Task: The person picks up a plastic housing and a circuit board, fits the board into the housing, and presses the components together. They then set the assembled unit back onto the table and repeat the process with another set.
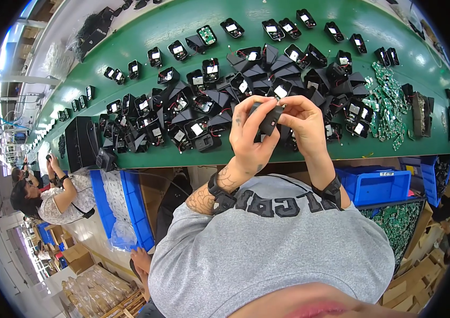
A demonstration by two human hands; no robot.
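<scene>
Head view: black casing (271,120) near green counter (182,20).
Left hand (251,139) fingers grip it; right hand (306,125) fingers pinch its edge (circuit boards (389,103) heaped rightward).

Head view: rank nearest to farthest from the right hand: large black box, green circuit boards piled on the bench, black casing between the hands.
From the right hand:
1. Black casing: by its fingertips, just left.
2. Green circuit boards: right side of the bench.
3. Large black box: far left.
</scene>
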